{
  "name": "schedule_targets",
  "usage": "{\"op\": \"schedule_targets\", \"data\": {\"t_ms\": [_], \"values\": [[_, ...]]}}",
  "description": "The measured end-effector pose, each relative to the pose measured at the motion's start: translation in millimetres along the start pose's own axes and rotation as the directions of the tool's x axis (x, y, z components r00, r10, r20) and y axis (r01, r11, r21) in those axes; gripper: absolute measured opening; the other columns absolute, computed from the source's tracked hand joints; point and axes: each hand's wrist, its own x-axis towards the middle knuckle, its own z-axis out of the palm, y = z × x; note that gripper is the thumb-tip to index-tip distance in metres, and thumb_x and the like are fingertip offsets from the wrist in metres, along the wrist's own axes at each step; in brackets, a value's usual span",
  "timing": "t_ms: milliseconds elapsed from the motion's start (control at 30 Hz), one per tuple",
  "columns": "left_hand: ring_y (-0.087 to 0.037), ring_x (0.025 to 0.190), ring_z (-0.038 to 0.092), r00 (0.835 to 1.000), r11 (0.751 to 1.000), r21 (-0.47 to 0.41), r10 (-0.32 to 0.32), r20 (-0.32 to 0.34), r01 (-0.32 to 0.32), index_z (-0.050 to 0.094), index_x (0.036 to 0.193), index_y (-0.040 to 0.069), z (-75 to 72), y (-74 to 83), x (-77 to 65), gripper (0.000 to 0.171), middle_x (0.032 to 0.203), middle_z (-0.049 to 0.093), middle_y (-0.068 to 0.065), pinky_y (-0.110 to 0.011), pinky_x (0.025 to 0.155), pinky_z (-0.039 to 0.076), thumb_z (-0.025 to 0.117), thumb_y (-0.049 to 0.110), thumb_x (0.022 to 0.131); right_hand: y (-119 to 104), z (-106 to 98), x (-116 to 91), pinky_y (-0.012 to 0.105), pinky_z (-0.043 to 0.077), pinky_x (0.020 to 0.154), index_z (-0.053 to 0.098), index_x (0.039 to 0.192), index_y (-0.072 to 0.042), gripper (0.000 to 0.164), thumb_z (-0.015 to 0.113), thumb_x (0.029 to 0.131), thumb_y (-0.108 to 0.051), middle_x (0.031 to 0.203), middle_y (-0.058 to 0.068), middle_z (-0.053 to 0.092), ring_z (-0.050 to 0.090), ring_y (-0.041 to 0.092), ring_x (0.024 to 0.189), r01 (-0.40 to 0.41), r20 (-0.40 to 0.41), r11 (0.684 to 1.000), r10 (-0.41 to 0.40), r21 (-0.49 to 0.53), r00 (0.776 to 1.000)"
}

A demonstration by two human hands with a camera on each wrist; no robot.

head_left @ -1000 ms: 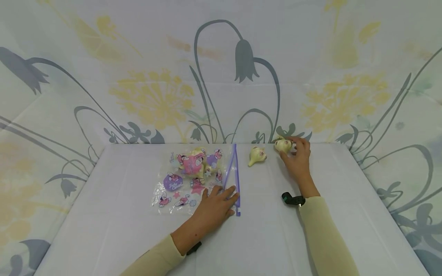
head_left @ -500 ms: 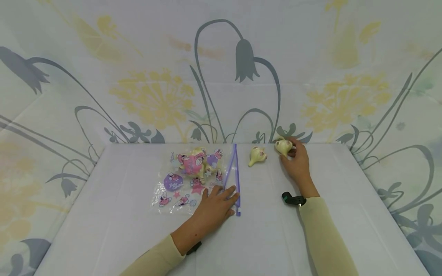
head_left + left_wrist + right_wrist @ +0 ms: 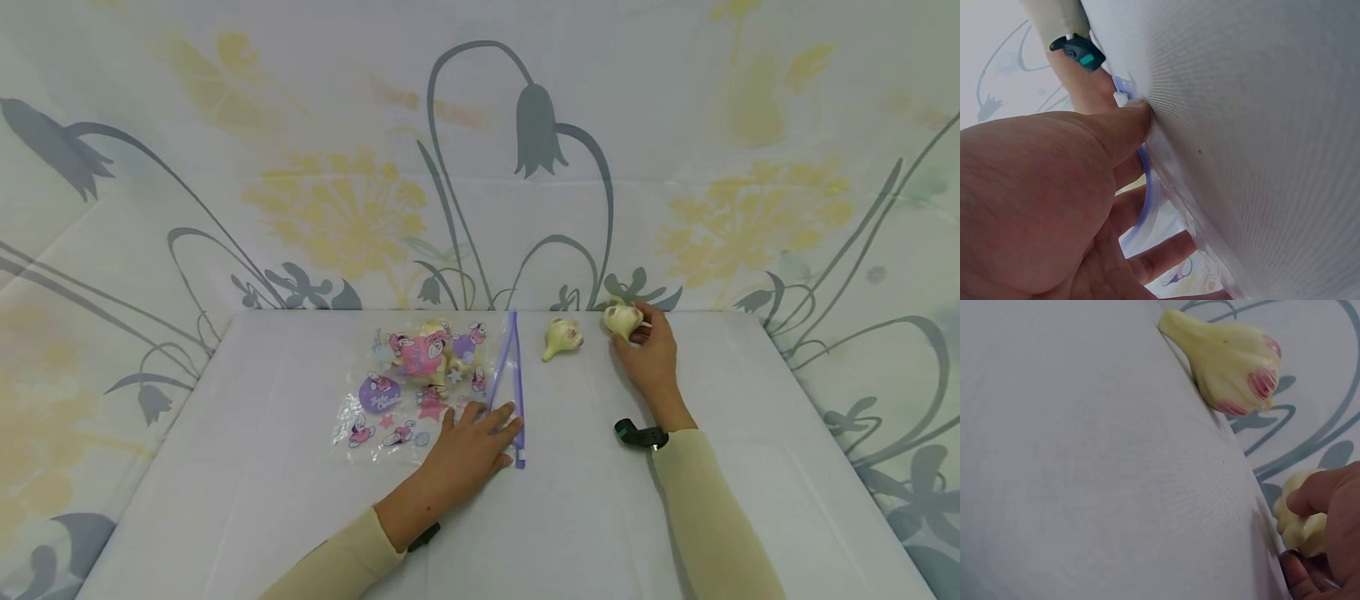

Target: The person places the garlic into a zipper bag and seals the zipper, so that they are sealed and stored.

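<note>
My right hand (image 3: 651,358) holds a pale garlic bulb (image 3: 622,321) between thumb and fingers, near the table's back edge. In the right wrist view the thumb (image 3: 1316,490) lies against that bulb, and the hand covers part of it. To its left lies a second garlic bulb (image 3: 562,337) with pinkish patches, apart from the hand. A clear printed zip bag (image 3: 380,393) lies flat with garlic inside, partly hidden by pink and purple prints. My left hand (image 3: 468,454) rests with spread fingers on the bag, by its purple zip strip (image 3: 518,375).
A white cloth covers the table (image 3: 570,517). Behind it rises a flower-printed backdrop (image 3: 480,167), with similar cloth along both sides. Dark wrist cameras sit on both wrists, the right wrist camera (image 3: 637,433) standing out beside its sleeve.
My right fingers have shifted lower around the garlic bulb's right side, and the bulb has turned and moved very slightly right. The left hand, bag and other bulb stay put.
</note>
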Motion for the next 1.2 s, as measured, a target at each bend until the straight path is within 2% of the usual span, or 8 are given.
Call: {"op": "schedule_targets", "data": {"t_ms": [233,433,700,767,867,933,1033,1200], "values": [[-0.032,0.141,0.048,1.000,1.000,0.004,0.000,-0.002,0.000,0.056,0.157,0.025,-2.5,0.7,-0.5,0.056,0.166,0.046,0.002,-0.068,0.107,0.048,0.065,0.043,0.105,-8.6,0.0,-2.5,0.020,0.049,0.090,0.049,0.152,0.000,0.064,0.072,0.092,0.000,0.137,0.022,0.057,0.063,0.031,0.112,-0.001,-0.016,1.000,0.002,0.014,1.000],[-0.032,0.142,0.048,1.000,1.000,0.001,0.000,0.002,0.000,0.055,0.157,0.025,-2.7,1.2,-0.3,0.056,0.166,0.046,0.002,-0.068,0.107,0.047,0.065,0.043,0.105,-21.7,-1.8,-5.4,0.024,0.051,0.094,0.049,0.152,0.000,0.065,0.073,0.092,-0.002,0.138,0.022,0.056,0.062,0.033,0.115,0.019,0.013,1.000,-0.019,0.024,1.000],[-0.032,0.141,0.049,1.000,1.000,0.003,0.000,0.000,0.000,0.056,0.156,0.025,0.4,-0.3,1.0,0.056,0.166,0.046,0.002,-0.068,0.106,0.048,0.065,0.044,0.105,-40.1,-7.3,-8.4,0.046,0.054,0.101,0.047,0.150,0.003,0.064,0.072,0.092,0.001,0.137,0.024,0.056,0.062,0.036,0.115,0.107,0.098,0.994,-0.106,-0.005,0.990],[-0.032,0.141,0.049,1.000,1.000,0.002,0.000,0.002,0.000,0.056,0.157,0.025,1.1,-0.5,1.3,0.056,0.166,0.046,0.002,-0.068,0.107,0.048,0.065,0.044,0.105,-46.9,-9.7,-9.7,0.046,0.054,0.101,0.047,0.150,0.004,0.063,0.072,0.091,0.002,0.138,0.024,0.057,0.062,0.036,0.116,0.134,0.134,0.991,-0.132,-0.006,0.982],[-0.032,0.142,0.048,1.000,1.000,-0.006,-0.001,0.009,0.001,0.055,0.157,0.025,0.8,-0.5,1.2,0.056,0.166,0.046,0.002,-0.068,0.107,0.047,0.065,0.043,0.105,-55.0,-11.6,-11.3,0.033,0.055,0.099,0.048,0.149,0.004,0.063,0.072,0.090,0.005,0.138,0.023,0.057,0.061,0.034,0.115,0.186,0.180,0.983,-0.184,0.009,0.966],[-0.032,0.142,0.048,1.000,1.000,-0.010,-0.001,0.010,0.001,0.056,0.157,0.025,0.1,-0.2,1.1,0.056,0.166,0.046,0.002,-0.068,0.107,0.047,0.066,0.043,0.105,-58.6,-10.9,-12.0,0.031,0.055,0.097,0.049,0.148,0.005,0.063,0.072,0.089,0.007,0.138,0.023,0.057,0.061,0.034,0.115,0.219,0.208,0.975,-0.219,0.023,0.953],[-0.033,0.142,0.048,1.000,1.000,-0.006,-0.001,0.011,0.001,0.055,0.157,0.026,-0.4,0.4,1.3,0.056,0.165,0.046,0.002,-0.068,0.107,0.047,0.065,0.043,0.105,-62.7,-8.6,-13.8,0.033,0.055,0.094,0.050,0.147,0.005,0.064,0.074,0.088,0.009,0.139,0.024,0.058,0.062,0.036,0.114,0.260,0.244,0.965,-0.262,0.042,0.934],[-0.033,0.142,0.048,1.000,1.000,0.008,0.000,0.011,0.000,0.055,0.157,0.026,-0.9,1.3,0.9,0.056,0.165,0.047,0.002,-0.068,0.107,0.048,0.065,0.044,0.105,-72.1,-5.5,-17.2,0.040,0.055,0.095,0.050,0.145,0.006,0.062,0.075,0.088,0.010,0.140,0.024,0.058,0.062,0.037,0.116,0.276,0.318,0.959,-0.282,0.064,0.905]]}}
